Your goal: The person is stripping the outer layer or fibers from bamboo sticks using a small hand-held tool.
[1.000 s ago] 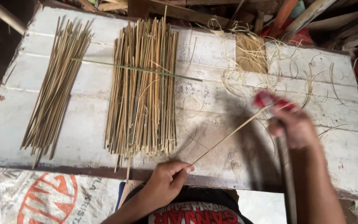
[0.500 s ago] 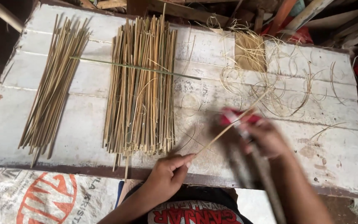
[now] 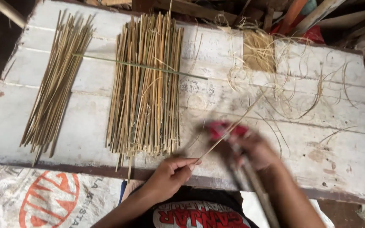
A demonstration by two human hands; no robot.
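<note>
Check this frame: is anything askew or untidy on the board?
Yes: one green strip lies crosswise over the two upright stick bundles, and loose curled shavings are scattered across the board's right side.

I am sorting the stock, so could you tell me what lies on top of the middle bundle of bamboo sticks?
One thin green stick lies crosswise over the middle bundle, on the white board. What lies beneath the bundle is covered.

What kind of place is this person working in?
Probably a small craft workshop for bamboo work. Two bundles of split bamboo sticks lie on a worn white-painted plank table, curled shavings are scattered about, and the left hand holds a thin strip while the blurred right hand works it.
</note>
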